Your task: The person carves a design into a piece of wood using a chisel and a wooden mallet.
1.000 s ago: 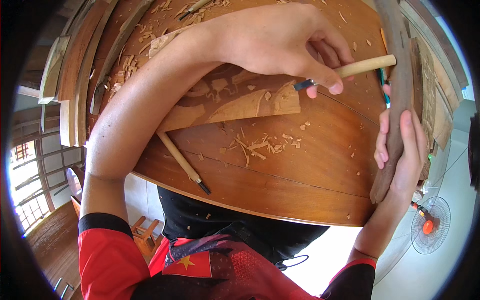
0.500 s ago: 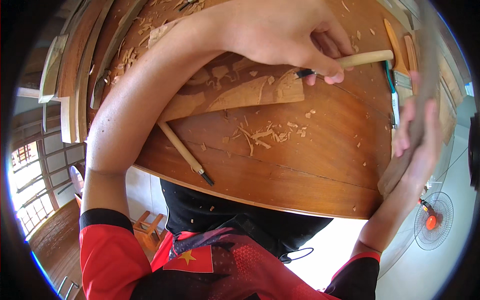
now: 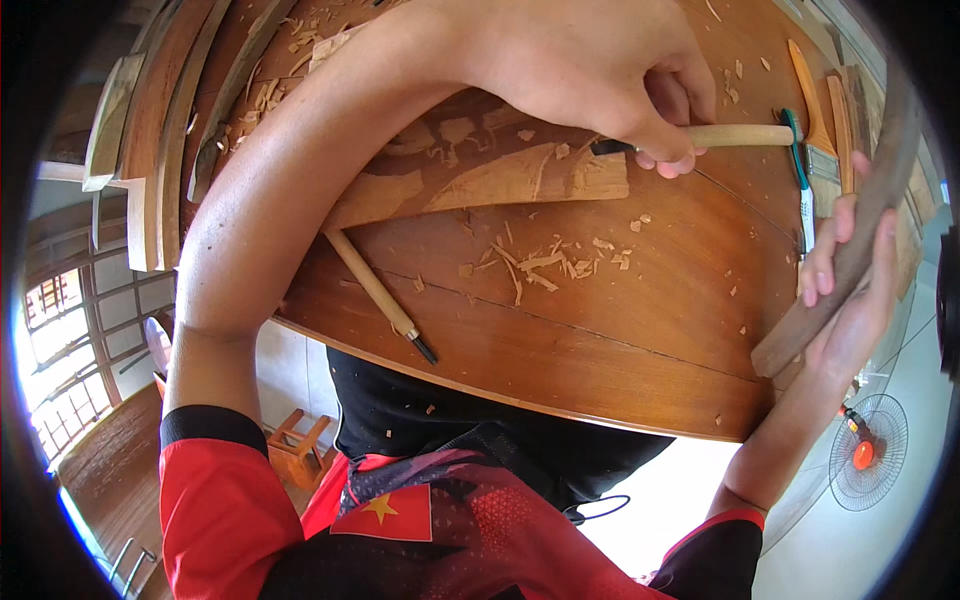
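Note:
My left hand [image 3: 610, 85] pinches the pale wooden handle of a carving chisel [image 3: 745, 136]. The chisel's dark blade end touches or hovers at the right end of a partly carved wooden board [image 3: 500, 182], which has raised shapes and darker cut-away areas. My left forearm covers part of this board. At the table's right side, my right hand [image 3: 868, 300] grips a thick brown wooden stick [image 3: 845, 275], apart from the chisel handle. A second wooden-handled chisel [image 3: 375, 290] lies near the front edge, its dark tip toward me.
Wood shavings [image 3: 545, 265] litter the wooden table [image 3: 600, 340]. A brush with an orange handle [image 3: 812, 100] and a teal-handled tool [image 3: 800, 170] lie at the right. Long wooden strips [image 3: 160, 130] stand at the left. A fan [image 3: 868, 452] is beyond the right edge.
The brown stick has swung, its upper end leaning farther right, away from the chisel handle, and it is less blurred. My left hand keeps its hold on the chisel. The view has shifted slightly.

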